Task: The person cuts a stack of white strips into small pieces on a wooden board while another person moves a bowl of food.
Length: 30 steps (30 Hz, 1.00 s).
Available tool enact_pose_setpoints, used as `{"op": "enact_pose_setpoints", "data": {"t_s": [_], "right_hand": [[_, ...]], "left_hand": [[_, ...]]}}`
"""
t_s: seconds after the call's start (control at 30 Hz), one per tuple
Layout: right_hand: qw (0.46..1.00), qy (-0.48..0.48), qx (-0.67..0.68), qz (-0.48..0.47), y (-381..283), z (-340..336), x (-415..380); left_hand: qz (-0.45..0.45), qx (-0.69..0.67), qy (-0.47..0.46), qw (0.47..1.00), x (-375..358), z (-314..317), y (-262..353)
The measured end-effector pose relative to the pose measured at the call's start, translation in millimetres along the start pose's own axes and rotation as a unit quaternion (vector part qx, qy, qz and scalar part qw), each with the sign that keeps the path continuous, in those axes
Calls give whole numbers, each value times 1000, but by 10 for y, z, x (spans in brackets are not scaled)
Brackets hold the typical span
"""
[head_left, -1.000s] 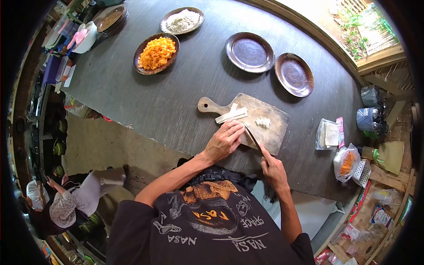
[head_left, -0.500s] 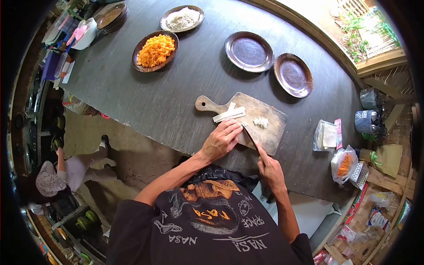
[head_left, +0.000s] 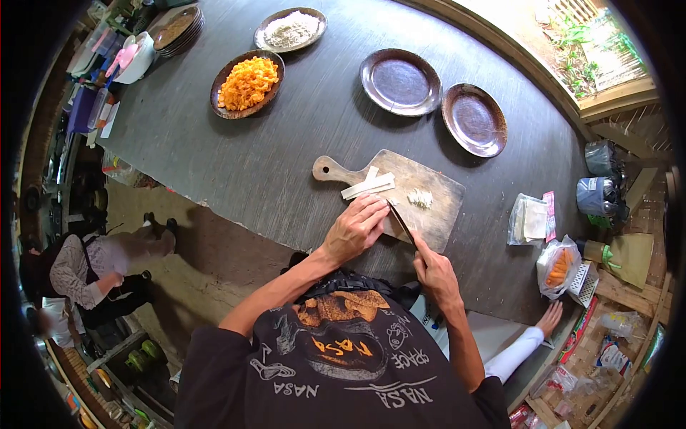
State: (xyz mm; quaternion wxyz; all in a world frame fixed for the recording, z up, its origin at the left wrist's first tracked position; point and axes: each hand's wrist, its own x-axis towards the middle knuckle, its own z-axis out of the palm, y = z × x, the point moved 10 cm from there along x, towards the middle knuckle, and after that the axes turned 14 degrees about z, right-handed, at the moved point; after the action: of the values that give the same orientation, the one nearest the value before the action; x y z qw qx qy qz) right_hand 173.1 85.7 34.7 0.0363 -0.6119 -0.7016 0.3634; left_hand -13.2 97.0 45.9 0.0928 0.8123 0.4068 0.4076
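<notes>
My right hand (head_left: 434, 275) is closed round the handle of a dark-bladed knife (head_left: 400, 222), whose tip is at my left fingertips. My left hand (head_left: 355, 230) lies bent over the near edge of the wooden cutting board (head_left: 439, 193), pressing on a white piece mostly hidden beneath its fingers. Just beyond those fingers, several flat white strips (head_left: 371, 186) lie crossed near the board's handle. A small pile of finely cut white bits (head_left: 420, 199) sits on the board, right of the knife.
Beyond the board are two empty dark plates (head_left: 401, 82) (head_left: 474, 120), a plate of orange pieces (head_left: 249, 84) and a plate of white shreds (head_left: 291, 30). Bagged carrots (head_left: 559, 268) lie at right, near another person's hand (head_left: 549, 319). A person (head_left: 82, 268) is at left.
A white-sleeved arm has come into view at the lower right, its hand at the table edge. The person at left has changed posture. My hands and the knife have barely moved.
</notes>
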Motion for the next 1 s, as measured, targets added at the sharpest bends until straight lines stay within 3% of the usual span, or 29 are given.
{"op": "enact_pose_setpoints", "data": {"t_s": [0.4, 1.0], "right_hand": [[999, -18, -7, 36, 26, -53, -169], [1000, -1, 3, -7, 76, -47, -138]], "left_hand": [[-4, 1, 2, 1000, -33, 33, -20], [-31, 76, -7, 997, -32, 58, 81]]}}
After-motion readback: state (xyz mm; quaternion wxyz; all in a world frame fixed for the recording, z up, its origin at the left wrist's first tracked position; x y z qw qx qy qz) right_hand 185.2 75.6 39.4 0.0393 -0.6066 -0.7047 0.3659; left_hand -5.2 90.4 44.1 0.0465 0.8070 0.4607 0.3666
